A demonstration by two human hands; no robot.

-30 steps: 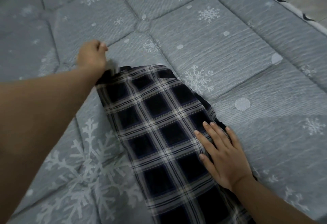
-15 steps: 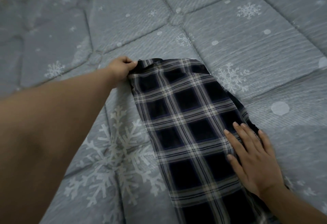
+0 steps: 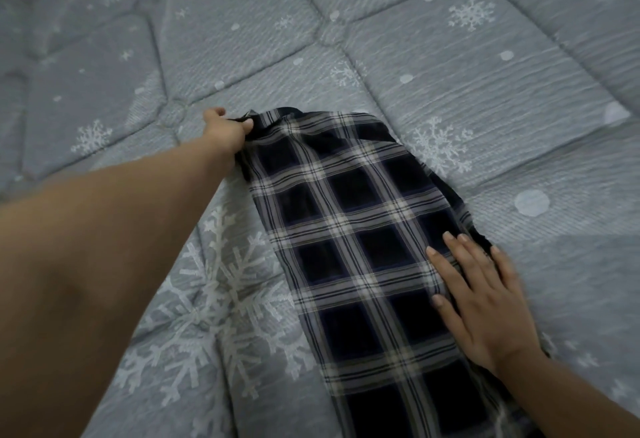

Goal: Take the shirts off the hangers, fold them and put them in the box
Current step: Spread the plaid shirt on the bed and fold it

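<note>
Quilt [image 3: 450,67] — shirt [image 3: 346,229] under both hands

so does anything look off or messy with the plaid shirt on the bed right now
Nothing is damaged. The plaid shirt lies in a narrow strip on the quilt, with its right edge slightly rumpled. The left hand pinches its far corner and the right hand presses it flat.

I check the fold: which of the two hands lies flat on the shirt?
The right hand, fingers straight on the dark checked shirt; the left hand pinches its far corner.
</note>
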